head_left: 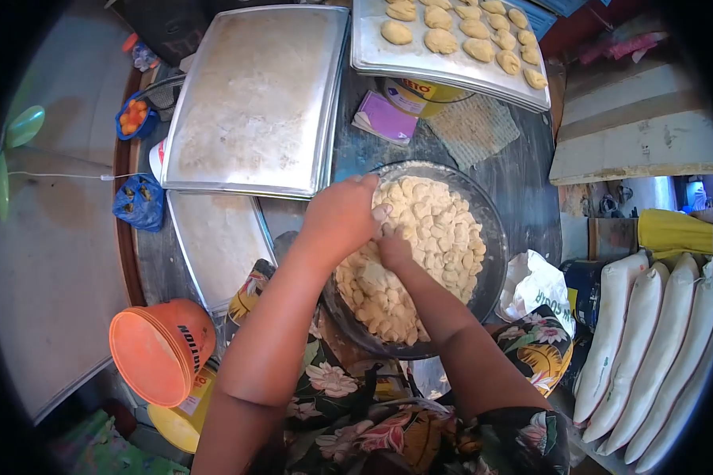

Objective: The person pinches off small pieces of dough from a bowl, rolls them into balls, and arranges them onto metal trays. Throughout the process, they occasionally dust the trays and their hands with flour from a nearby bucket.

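Observation:
A dark round basin (495, 229) in front of me holds a heap of small pale dough pieces (440, 229), dusted as if with flour. Over its left side my left hand (342, 212) is closed, thumb toward the other hand; its grip is hidden. Right beside it, low over the heap, my right hand (394, 252) has its fingers curled in, nearly meeting the left thumb. What the right fingers hold cannot be made out. Beyond the basin, a metal tray (451, 73) carries rows of shaped dough pieces.
Stacked metal baking trays (253, 99) lie at the upper left, with another tray (218, 245) lower down. Orange buckets (146, 360) stand at the left. A white sugar bag (535, 289) sits right of the basin, near long white sacks (650, 340). A purple packet (386, 117) lies behind the basin.

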